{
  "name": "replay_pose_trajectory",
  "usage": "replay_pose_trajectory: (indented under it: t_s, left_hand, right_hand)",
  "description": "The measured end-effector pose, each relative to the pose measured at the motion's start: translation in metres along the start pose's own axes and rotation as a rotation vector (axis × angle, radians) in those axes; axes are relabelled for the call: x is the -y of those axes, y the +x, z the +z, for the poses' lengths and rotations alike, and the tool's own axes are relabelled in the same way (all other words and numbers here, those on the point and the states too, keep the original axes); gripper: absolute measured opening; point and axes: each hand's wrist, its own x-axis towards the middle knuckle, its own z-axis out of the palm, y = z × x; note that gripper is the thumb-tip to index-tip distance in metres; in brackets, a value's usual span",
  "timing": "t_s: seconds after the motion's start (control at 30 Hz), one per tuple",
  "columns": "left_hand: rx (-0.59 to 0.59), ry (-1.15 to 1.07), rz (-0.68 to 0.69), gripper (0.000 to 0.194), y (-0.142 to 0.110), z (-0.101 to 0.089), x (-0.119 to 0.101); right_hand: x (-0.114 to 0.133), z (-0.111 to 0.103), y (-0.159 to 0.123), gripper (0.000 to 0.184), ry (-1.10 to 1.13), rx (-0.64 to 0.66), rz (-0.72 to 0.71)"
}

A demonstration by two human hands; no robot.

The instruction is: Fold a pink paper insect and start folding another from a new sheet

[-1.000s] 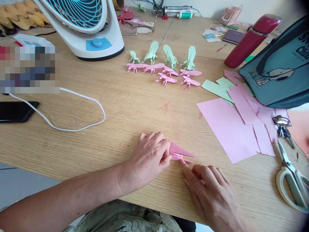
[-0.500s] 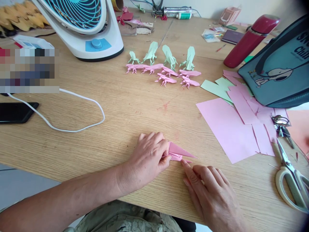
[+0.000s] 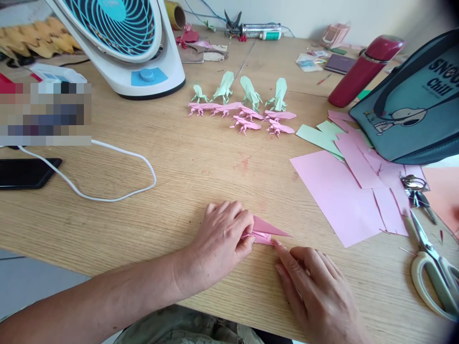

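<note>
Near the table's front edge lies a folded pink paper piece point(image 3: 267, 227), with long narrow points toward the right. My left hand point(image 3: 224, 243) is closed on its left end, thumb and fingers pinching it and hiding that part. With the index finger stretched out, my right hand point(image 3: 319, 286) touches the lower point of the folded paper. Its thumb is apart from the index fingertip, and the other fingers are bent. Farther back stand several pink folded paper insects point(image 3: 245, 124), with several green folded paper insects point(image 3: 252, 93) behind them.
Pink paper sheets point(image 3: 333, 196) and green strips point(image 3: 319, 138) lie at right, beside scissors point(image 3: 428, 253) and a blue-green bag point(image 3: 412, 105). A red flask point(image 3: 366, 71) leans there. At back left stands a fan point(image 3: 150, 79); a white cable point(image 3: 122, 198) and black phone point(image 3: 27, 173) lie left.
My right index fingertip has slid slightly right along the lower point of the folded paper. The left hand keeps its hold. The whole view has shifted a little.
</note>
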Motion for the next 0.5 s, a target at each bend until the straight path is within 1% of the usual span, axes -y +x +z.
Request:
replay_pose_trajectory:
  t_s: [0.1, 0.2, 0.3, 0.4, 0.5]
  left_hand:
    - [-0.043, 0.019, 0.058, 0.003, -0.004, 0.0, 0.0]
    - [-0.142, 0.089, 0.165, 0.015, -0.01, 0.001, 0.001]
    - [-0.23, 0.172, 0.306, 0.021, -0.015, 0.002, 0.004]
    - [-0.26, 0.235, 0.459, 0.023, -0.018, 0.003, 0.008]
    - [-0.253, 0.312, 0.524, 0.023, -0.021, 0.004, 0.012]
  right_hand:
    - [0.0, 0.001, 0.0, 0.037, -0.024, -0.024, -0.015]
    - [0.0, 0.002, -0.001, 0.039, -0.04, -0.019, -0.013]
    - [0.001, 0.002, -0.002, 0.04, -0.06, -0.011, -0.01]
    - [0.002, 0.002, -0.001, 0.037, -0.064, -0.008, -0.018]
    - [0.002, 0.001, 0.003, 0.036, -0.066, -0.022, -0.026]
